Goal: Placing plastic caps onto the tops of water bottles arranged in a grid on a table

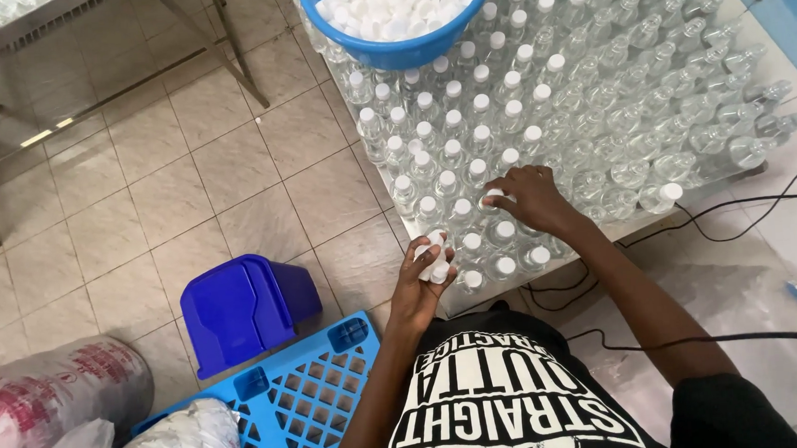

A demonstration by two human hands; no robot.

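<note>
Left hand (423, 282) cups several white caps (434, 255), fingers curled around them. Right hand (531, 197) pinches one cap (495, 194) onto a clear bottle (504, 236), near table (620, 232) edge.

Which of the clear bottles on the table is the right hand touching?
The right hand presses a white cap on the bottle under its fingertips, near the table's front edge; neighbouring bottles stand untouched.

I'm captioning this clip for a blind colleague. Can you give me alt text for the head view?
Seen from above, a person's right hand presses a white cap onto one of many small clear bottles crowding a table, while the left hand holds a clutch of caps. A blue basin of caps sits among the bottles.
</note>
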